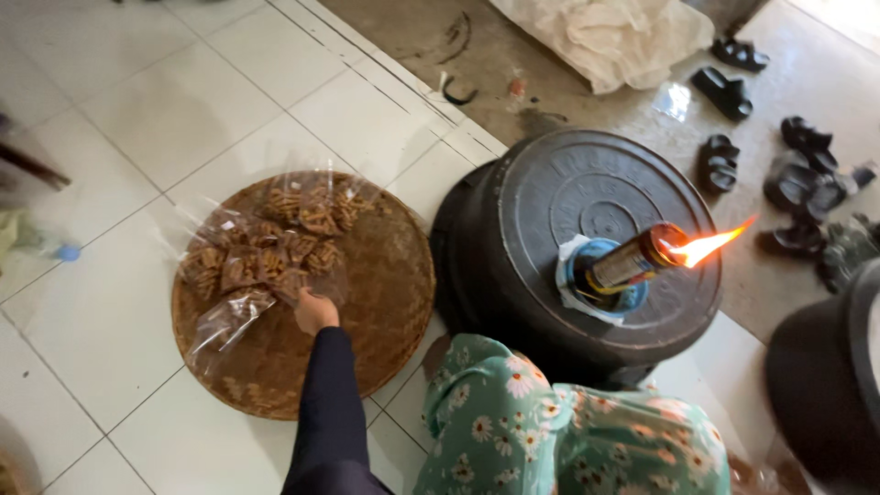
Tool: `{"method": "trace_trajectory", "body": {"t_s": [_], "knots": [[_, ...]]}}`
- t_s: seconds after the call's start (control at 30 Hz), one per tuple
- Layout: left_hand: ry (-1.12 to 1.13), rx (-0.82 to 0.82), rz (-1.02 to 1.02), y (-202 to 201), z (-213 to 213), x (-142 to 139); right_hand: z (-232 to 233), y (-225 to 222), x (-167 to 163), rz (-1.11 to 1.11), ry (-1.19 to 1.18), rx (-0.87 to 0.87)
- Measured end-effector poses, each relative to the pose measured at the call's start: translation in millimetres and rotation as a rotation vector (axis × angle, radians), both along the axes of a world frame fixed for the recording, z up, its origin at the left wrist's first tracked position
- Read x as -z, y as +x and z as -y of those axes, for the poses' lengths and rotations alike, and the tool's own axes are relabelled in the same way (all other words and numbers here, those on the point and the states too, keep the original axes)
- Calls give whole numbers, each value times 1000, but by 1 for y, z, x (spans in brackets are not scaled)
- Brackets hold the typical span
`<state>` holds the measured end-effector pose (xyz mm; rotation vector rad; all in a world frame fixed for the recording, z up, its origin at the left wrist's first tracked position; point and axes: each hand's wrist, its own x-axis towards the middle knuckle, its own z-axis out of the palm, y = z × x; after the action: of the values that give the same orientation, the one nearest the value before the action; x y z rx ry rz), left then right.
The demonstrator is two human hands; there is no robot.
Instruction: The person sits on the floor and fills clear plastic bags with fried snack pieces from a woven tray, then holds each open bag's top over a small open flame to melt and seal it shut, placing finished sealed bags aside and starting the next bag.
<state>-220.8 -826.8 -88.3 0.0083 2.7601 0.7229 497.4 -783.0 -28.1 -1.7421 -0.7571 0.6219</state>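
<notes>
Left hand [314, 312], fingers curled, gripped the edge of a clear bag [266, 261] of brown snacks lying on the round woven tray [394, 284]. Judged step: picking up a filled bag. Right hand not visible. Right of the tray, a bottle lamp [632, 261] burned on a black tub [587, 247].

White tiled floor [137, 110] bears a round woven tray [385, 302]; beside it, a black drum [513, 229]; sandals [724, 92] beyond.
</notes>
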Motion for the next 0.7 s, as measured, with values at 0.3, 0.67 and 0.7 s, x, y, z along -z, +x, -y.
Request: {"method": "trace_trajectory", "body": {"t_s": [0.3,0.67,0.7], "knots": [[70,-11,-192,4,-1,3,-7,14,15,-74,57,-76],[287,-59,-379,14,3,13,13,18,10,-72,170,-70],[306,-49,-373,15,8,14,13,19,7,-98,178,-67]]}}
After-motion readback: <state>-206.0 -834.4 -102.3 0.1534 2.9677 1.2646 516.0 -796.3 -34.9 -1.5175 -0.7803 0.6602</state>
